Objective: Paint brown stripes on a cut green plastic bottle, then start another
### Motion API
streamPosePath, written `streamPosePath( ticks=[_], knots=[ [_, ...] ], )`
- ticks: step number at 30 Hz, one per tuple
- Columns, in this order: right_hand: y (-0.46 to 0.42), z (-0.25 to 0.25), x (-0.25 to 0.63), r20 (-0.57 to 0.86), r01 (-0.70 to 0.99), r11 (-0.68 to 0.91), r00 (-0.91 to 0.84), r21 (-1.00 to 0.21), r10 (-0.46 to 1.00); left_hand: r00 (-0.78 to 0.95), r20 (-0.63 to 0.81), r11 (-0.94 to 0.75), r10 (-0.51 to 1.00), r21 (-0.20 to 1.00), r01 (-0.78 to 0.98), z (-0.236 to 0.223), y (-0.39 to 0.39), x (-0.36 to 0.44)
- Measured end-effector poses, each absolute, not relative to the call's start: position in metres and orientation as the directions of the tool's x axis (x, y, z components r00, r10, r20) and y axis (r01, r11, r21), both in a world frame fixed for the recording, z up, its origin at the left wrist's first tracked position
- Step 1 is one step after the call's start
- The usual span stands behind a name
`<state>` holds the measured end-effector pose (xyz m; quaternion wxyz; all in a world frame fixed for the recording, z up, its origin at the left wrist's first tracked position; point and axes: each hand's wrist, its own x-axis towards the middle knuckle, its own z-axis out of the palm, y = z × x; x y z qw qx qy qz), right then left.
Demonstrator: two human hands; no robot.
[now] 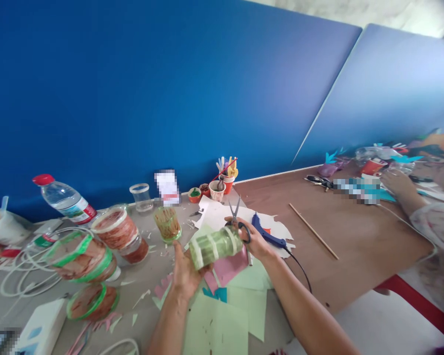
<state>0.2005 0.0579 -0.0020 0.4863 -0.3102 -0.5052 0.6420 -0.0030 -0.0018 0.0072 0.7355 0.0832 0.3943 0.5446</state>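
My left hand (185,277) is closed round a green plastic cup (214,249), tilted on its side and ringed with pale strips. In my right hand (258,244) are scissors (234,212), their blades pointing up and slightly apart and a dark handle loop by the fingers. That hand is right at the cup's right end; whether it touches the cup I cannot tell. Pink paper (232,266) and light green sheets (216,320) lie beneath my hands. Behind the left hand stands another green cup (167,224) with brown streaks.
A blue glue gun (266,232) with a cord lies on white paper (210,211). Painted containers (116,228), a tilted water bottle (68,202) and a white cable (17,281) crowd the left. A wooden stick (314,230) is at right, near another person's hand (399,185).
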Motion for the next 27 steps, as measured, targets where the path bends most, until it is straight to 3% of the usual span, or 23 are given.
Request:
streamPosePath(
  ticks=[7,11,13,17,20,27],
  knots=[
    [0.057,-0.011,0.179,-0.172,-0.609,-0.343,-0.322,-0.715,0.931,0.158,-0.249,0.274,0.956,0.555,-0.786,0.001,-0.002,-0.005],
    [0.057,-0.011,0.175,-0.273,-0.678,-0.411,-0.307,-0.609,0.911,0.089,-0.238,0.213,0.967,0.569,-0.795,-0.005,0.000,-0.002],
    [0.057,-0.009,0.173,-0.293,-0.706,-0.398,-0.273,-0.586,0.916,0.019,-0.191,0.139,0.981,0.639,-0.757,-0.009,-0.001,0.002],
    [0.048,-0.005,0.163,-0.268,-0.677,-0.345,-0.221,-0.650,0.938,-0.033,0.028,-0.041,0.999,0.852,-0.521,-0.016,-0.004,0.014],
    [0.038,-0.006,0.153,-0.186,-0.602,-0.288,-0.227,-0.745,0.956,0.040,0.125,-0.095,0.991,0.896,-0.434,-0.020,-0.006,0.021],
    [0.034,-0.009,0.158,0.060,-0.203,0.028,-0.152,-0.979,0.986,-0.082,-0.049,0.001,0.995,0.864,-0.503,-0.015,-0.007,0.017]
  ],
)
